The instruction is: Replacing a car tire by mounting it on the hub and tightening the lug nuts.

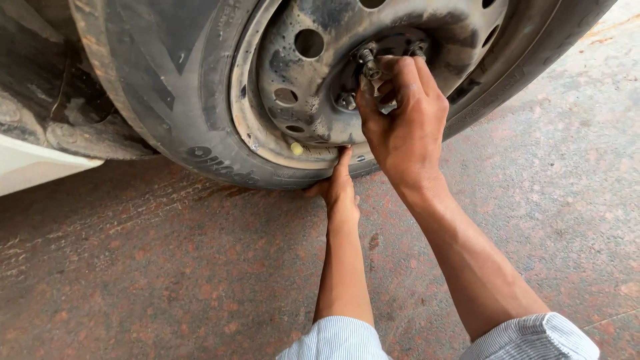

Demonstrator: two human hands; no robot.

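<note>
Your right hand [403,117] pinches a lug nut [369,67] at the hub of the wheel [200,100]; left hand [339,187], fingers flat, braces the tire's bottom. Wheel's likely heavy, stiff: grip the tire edges.

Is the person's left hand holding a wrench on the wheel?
No, the left hand is bare, pressed against the bottom of the tyre, while the right hand grips at the hub studs.

We are at a garage or car yard: a car wheel [287,87] stands on stained concrete floor [167,267].
</note>
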